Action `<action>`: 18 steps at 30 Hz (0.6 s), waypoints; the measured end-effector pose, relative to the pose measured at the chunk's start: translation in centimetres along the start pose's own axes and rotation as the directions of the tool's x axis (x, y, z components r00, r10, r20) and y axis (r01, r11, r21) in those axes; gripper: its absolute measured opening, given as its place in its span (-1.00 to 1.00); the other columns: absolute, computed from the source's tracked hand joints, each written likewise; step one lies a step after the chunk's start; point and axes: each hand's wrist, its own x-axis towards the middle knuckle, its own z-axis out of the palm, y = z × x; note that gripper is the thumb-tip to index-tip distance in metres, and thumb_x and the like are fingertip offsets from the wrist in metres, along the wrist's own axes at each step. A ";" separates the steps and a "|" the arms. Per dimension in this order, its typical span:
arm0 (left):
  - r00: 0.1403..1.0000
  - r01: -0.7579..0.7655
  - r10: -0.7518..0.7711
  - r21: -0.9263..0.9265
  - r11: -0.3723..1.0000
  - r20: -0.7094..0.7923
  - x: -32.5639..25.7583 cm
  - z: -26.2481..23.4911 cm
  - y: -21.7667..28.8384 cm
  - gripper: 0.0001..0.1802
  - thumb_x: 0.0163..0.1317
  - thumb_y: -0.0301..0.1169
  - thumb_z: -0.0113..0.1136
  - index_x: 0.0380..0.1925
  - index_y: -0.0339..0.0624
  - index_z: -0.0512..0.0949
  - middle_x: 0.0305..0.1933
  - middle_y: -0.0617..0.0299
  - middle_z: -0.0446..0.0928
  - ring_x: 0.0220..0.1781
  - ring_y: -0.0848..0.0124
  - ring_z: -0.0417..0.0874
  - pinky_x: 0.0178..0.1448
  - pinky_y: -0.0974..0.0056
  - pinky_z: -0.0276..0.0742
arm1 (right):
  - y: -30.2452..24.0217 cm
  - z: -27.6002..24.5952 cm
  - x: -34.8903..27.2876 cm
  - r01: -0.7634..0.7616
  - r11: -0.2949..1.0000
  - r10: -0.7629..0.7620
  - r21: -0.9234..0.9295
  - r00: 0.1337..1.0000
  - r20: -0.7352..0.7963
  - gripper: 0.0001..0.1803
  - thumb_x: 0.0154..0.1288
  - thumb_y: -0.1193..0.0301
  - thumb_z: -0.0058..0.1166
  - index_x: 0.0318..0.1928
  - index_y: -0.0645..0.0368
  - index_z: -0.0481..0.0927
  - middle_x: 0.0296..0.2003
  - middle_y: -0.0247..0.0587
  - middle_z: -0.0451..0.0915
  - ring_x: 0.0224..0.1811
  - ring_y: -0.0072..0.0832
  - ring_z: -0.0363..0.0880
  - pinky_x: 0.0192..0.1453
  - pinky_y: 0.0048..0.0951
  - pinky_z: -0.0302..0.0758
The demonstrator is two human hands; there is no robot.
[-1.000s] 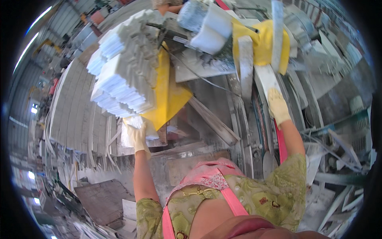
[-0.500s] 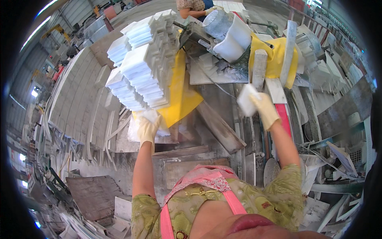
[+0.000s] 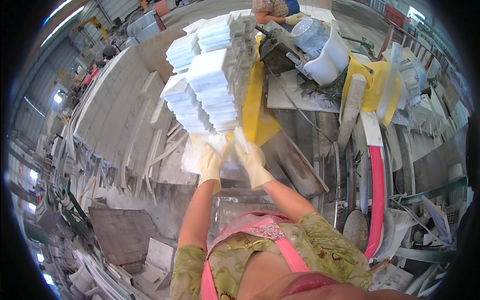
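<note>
White stone-like tile, upright on edge in the right hand, at the near foot of the tile stacks.

White tile [image 3: 241, 139] tilted, pinched between thumb and fingers of the gloved right hand [image 3: 253, 161]; gloved left hand [image 3: 210, 160] just beside, fingers curled at a small white piece [image 3: 217, 142], cannot tell if gripped. Directly beyond: tile stacks [image 3: 212, 90], several columns, layers unevenly offset, yellow sheet [image 3: 265, 127] showing along their right side. Long pale slabs [image 3: 110, 100] banked to the left. Right of the stacks, a machine: grey motor [image 3: 310, 37], white guard [image 3: 327, 62]. Farther right, yellow cover [image 3: 365, 82] behind a worn post [image 3: 351, 107]; white slab [image 3: 370, 130] at the head of a red strip [image 3: 375, 200]. Co-worker's gloved hand [image 3: 294, 19] at top.
</note>
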 end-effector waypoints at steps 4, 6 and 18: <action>1.000 0.022 -0.023 -0.039 0.999 -0.004 -0.4 -0.5 0.5 0.10 0.11 0.42 0.17 0.27 -0.44 0.39 0.12 -0.25 0.62 0.14 -0.12 0.66 0.17 0.00 0.57 | -0.1 0.8 0.1 -0.021 0.995 0.027 -0.093 0.998 0.060 -0.45 0.36 -0.16 0.02 -0.10 0.06 0.71 -0.25 0.01 0.70 -0.16 0.04 0.66 -0.10 -0.09 0.52; 1.000 0.029 -0.029 -0.039 0.999 -0.003 -0.4 -0.9 0.9 0.09 0.12 0.41 0.17 0.26 -0.45 0.39 0.12 -0.27 0.62 0.15 -0.12 0.66 0.18 0.00 0.57 | -0.6 0.7 0.2 0.003 0.995 0.005 -0.096 0.996 0.084 -0.44 0.38 -0.17 0.00 -0.09 0.06 0.70 -0.25 0.01 0.70 -0.15 0.03 0.65 -0.09 -0.10 0.52; 0.998 0.035 -0.035 -0.010 0.999 -0.055 0.1 0.5 -0.6 0.06 0.25 0.34 0.07 0.37 -0.47 0.31 0.25 -0.40 0.50 0.33 -0.13 0.53 0.36 0.05 0.43 | -0.2 -1.9 1.0 0.220 0.960 -0.277 0.175 0.847 0.454 -0.20 0.35 -0.13 0.12 0.35 0.23 0.41 0.16 0.22 0.58 0.19 0.04 0.58 0.21 -0.11 0.50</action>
